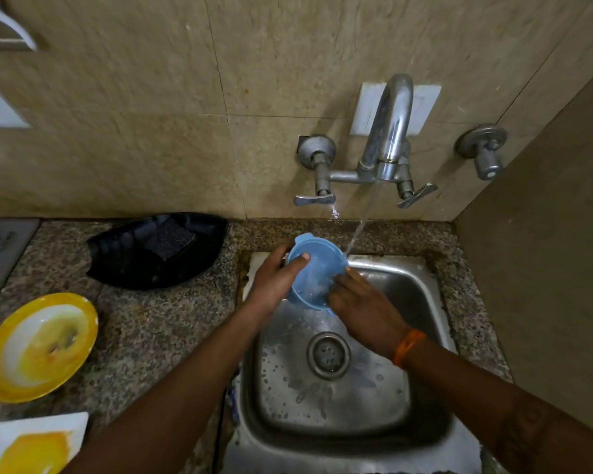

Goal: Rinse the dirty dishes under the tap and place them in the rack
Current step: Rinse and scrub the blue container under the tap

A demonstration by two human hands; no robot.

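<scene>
Now the left hand (274,278) grips the rim of the blue plastic bowl (314,271) above the sink (421,302), tilted toward the person, just left of the tap stream (356,234). The right hand (363,306) rests with relaxed fingers on its lower right edge. I judge the bowl must shift right to meet the water.

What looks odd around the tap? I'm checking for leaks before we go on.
Water drips from the left tap handle onto the counter ledge, apart from the main stream from the spout.

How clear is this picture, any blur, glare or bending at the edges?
Head view: wide-angle bending bows the wall tiles and counter edges; the right hand and blue bowl are slightly motion-blurred; glare streaks the tap and wet sink; corners darken.
</scene>
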